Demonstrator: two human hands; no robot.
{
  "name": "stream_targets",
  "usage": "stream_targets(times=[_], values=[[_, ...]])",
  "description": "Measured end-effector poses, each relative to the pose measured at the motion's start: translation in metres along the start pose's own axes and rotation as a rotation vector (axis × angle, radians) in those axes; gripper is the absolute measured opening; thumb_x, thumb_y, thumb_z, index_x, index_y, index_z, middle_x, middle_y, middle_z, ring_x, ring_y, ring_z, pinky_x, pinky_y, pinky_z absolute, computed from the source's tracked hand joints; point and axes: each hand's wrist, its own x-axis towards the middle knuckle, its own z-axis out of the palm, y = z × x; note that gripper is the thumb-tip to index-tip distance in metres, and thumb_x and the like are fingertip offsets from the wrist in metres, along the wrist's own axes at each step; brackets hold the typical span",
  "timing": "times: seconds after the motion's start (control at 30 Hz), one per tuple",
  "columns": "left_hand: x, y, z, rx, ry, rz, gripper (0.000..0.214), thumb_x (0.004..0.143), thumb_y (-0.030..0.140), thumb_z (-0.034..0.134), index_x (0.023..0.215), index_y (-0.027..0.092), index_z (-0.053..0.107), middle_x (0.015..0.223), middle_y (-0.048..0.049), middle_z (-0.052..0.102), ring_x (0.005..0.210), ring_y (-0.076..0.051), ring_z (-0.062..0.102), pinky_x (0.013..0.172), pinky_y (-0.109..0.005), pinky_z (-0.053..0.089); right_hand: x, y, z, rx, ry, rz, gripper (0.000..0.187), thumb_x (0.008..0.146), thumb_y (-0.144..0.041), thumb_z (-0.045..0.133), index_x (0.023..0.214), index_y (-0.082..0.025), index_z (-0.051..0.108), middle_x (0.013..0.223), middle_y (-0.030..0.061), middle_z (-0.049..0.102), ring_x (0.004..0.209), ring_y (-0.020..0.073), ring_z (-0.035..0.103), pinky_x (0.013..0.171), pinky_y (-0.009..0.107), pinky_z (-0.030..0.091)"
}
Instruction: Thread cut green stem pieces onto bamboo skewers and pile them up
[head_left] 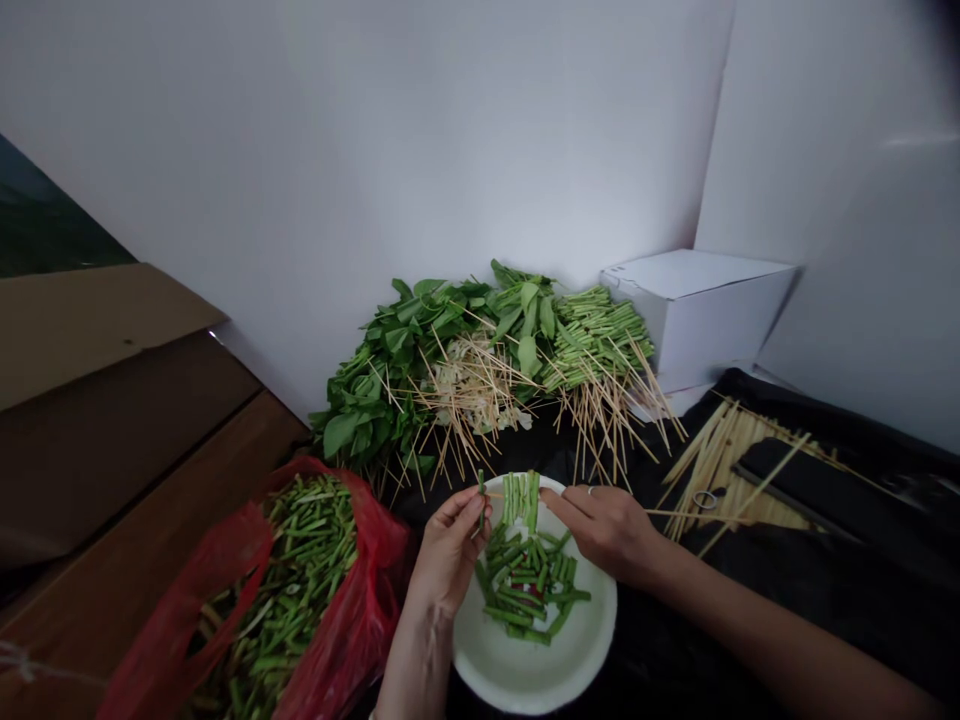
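Over a white bowl (pixel 536 690), my left hand (pixel 452 545) pinches a short green stem piece (pixel 481 490) held upright. My right hand (pixel 609 525) is closed around a thin bamboo skewer, whose back end (pixel 660 513) sticks out to the right behind it. Several cut stems (pixel 519 497) are threaded side by side on the skewer between my hands. The skewer's tip reaches the piece in my left fingers; whether it has pierced it I cannot tell. Loose cut stems (pixel 525 590) lie in the bowl below.
Left of the bowl, a red plastic bag (pixel 382 560) is full of cut stems (pixel 300 580). Behind lie skewered leafy greens (pixel 405 330), pale skewered pieces (pixel 480 380) and skewered stems (pixel 600 335). A white box (pixel 705 300), loose bamboo skewers (pixel 712 460) and a dark phone-like object (pixel 795 475) are to the right.
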Motion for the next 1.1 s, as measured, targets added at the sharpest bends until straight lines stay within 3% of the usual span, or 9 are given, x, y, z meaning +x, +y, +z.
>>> stream_targets(times=[0.13,0.6,0.77,0.9,1.0,1.1], values=[[0.001,0.000,0.002,0.021,-0.022,-0.033,0.030,0.055,0.014,0.089,0.080,0.012,0.074,0.071,-0.0020,0.071,0.061,-0.008,0.062,0.057,-0.016,0.051,0.000,-0.001,-0.001,0.024,-0.007,0.005,0.027,0.092,-0.011,0.044,0.113,-0.009,0.060,0.074,0.0021,0.061,0.061,0.0130,0.055,0.054,0.029,0.038],[-0.004,-0.003,0.008,0.109,-0.015,-0.070,0.033,0.044,0.022,0.094,0.070,0.013,0.075,0.070,-0.0034,0.073,0.062,-0.011,0.064,0.059,-0.021,0.051,0.000,-0.003,0.000,0.085,-0.020,-0.001,0.026,0.093,-0.014,0.044,0.112,-0.009,0.061,0.071,0.0009,0.060,0.059,0.0126,0.055,0.053,0.028,0.038],[-0.002,-0.004,0.008,0.144,-0.061,-0.040,0.029,0.048,0.023,0.092,0.070,0.013,0.076,0.073,-0.0036,0.073,0.062,-0.010,0.062,0.061,-0.021,0.049,0.000,-0.001,0.000,0.064,-0.021,-0.013,0.025,0.094,-0.014,0.043,0.112,-0.009,0.061,0.071,0.0011,0.061,0.060,0.0127,0.056,0.053,0.028,0.038],[0.006,0.003,-0.007,0.411,-0.099,0.087,0.024,0.062,0.022,0.085,0.083,0.013,0.079,0.078,-0.0081,0.075,0.067,-0.014,0.062,0.064,-0.021,0.045,0.001,0.003,-0.001,0.027,-0.003,-0.006,0.025,0.093,-0.015,0.046,0.112,-0.008,0.060,0.074,0.0024,0.062,0.062,0.0130,0.057,0.054,0.028,0.039],[0.010,0.002,-0.015,0.708,-0.090,0.257,0.014,0.067,0.017,0.079,0.081,0.017,0.079,0.081,-0.0087,0.076,0.071,-0.020,0.062,0.067,-0.025,0.043,0.002,0.005,-0.003,0.002,0.004,-0.004,0.025,0.095,-0.017,0.046,0.114,-0.009,0.060,0.075,0.0028,0.063,0.062,0.0126,0.056,0.054,0.028,0.039],[0.008,-0.010,-0.017,0.992,-0.095,0.342,0.016,0.069,0.010,0.071,0.074,0.024,0.077,0.072,-0.0050,0.072,0.067,-0.021,0.059,0.067,-0.026,0.038,0.003,0.004,-0.004,-0.020,0.016,-0.009,0.025,0.096,-0.017,0.044,0.113,-0.009,0.060,0.075,0.0029,0.063,0.062,0.0124,0.056,0.055,0.028,0.039]])
